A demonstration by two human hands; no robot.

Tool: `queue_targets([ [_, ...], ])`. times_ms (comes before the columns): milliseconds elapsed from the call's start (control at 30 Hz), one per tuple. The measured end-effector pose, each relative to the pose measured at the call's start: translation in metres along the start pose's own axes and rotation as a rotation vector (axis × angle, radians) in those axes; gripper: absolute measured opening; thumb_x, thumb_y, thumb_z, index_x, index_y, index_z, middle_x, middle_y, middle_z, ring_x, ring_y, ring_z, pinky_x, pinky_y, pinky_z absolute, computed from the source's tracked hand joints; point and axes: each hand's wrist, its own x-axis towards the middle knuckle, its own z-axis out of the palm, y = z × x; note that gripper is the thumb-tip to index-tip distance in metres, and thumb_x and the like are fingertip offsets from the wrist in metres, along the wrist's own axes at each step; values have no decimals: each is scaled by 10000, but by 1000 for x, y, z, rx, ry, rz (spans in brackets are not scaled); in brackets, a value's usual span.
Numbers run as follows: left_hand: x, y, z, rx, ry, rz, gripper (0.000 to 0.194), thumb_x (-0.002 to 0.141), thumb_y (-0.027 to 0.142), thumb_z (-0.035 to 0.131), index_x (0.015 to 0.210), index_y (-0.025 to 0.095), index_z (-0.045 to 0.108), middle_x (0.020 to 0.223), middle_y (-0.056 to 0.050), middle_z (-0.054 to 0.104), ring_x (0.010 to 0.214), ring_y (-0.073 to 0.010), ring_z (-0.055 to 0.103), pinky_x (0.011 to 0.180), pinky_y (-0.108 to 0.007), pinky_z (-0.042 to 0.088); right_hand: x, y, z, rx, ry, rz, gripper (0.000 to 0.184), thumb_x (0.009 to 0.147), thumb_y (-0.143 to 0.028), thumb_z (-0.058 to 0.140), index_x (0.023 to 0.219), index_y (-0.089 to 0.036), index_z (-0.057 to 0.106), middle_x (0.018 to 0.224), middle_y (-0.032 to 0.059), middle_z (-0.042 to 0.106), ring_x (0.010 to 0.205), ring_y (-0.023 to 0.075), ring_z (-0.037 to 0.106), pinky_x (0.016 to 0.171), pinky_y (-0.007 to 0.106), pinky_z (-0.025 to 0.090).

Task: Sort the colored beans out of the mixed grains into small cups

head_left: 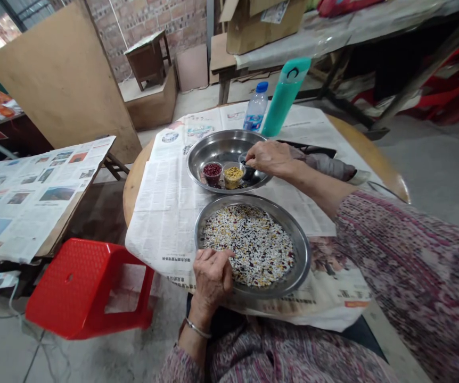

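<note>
- Left hand curls at the mixed grains in the near tray; its grip, I can't tell!
- Beyond: red cup, yellow cup in the far tray.
- Right hand bunches at the dark cup there, any pinch hidden.

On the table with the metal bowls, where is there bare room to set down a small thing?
Bare newspaper lies left of the far bowl and near bowl; a smaller patch sits between the near bowl and right sleeve. It is crowded behind the far bowl, by the water bottle and teal tumbler.
</note>
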Motion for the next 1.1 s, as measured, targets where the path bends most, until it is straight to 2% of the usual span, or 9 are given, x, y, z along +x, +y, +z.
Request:
queue_targets([
  [233,-1,0,1,-5,5,0,234,1001,113,480,1029,200,696,779,-1,733,742,-187,594,742,-356,382,10,-2,3,-73,-53,23,268,824,-199,681,1045,-217,830,1109,135,779,1056,318,688,840,416,527],
  [467,-1,-2,2,2,12,9,224,992,122,494,1027,198,701,768,-1,742,727,-184,600,739,-360,392,1,-6,2,-62,-21,20,288,902,-175,567,1074,-156,798,1175,173,758,1081,294,668,853,385,484],
  [600,0,-2,2,11,12,19,231,994,124,480,1000,195,700,765,-5,745,728,-184,604,736,-359,394,-10,-4,-3,3,23,-2,248,920,-202,546,1030,-175,767,1190,154,745,1070,286,657,847,380,478],
  [667,0,-2,2,27,6,14,237,991,120,477,993,198,701,779,-8,752,743,-185,613,744,-359,396,-28,-1,-5,59,77,-30,234,938,-239,532,1022,-188,745,1170,146,743,1042,282,653,835,382,476],
  [767,-1,-1,2,49,-16,-16,245,974,111,482,992,207,706,791,-13,757,772,-190,631,758,-355,401,-77,1,2,192,136,-161,219,957,-264,503,983,-198,710,1062,124,750,941,250,654,795,370,470],
  [867,-1,-2,2,54,-51,-47,251,955,99,495,1007,212,713,785,-14,752,788,-196,645,772,-353,412,-143,0,25,354,0,-449,187,952,-271,516,883,-200,675,896,92,732,812,208,638,745,342,466],
  [967,-1,-4,1,73,-90,-58,244,947,99,512,1019,213,715,801,-17,759,801,-199,653,781,-356,427,-200,-8,54,373,-169,-706,187,956,-219,505,839,-226,651,849,49,722,770,181,637,699,306,453],
  [1033,-1,-5,1,86,-110,-58,242,951,95,515,1030,210,712,822,-19,765,819,-200,659,792,-357,435,-219,-12,70,330,-228,-797,204,947,-158,495,830,-226,647,816,34,715,745,166,634,683,289,442],
  [1100,0,-4,0,94,-113,-58,249,959,77,508,1041,206,705,838,-22,764,836,-198,664,801,-355,443,-221,-13,79,244,-186,-790,194,921,-129,518,813,-219,652,800,39,710,740,172,632,666,288,431],
])
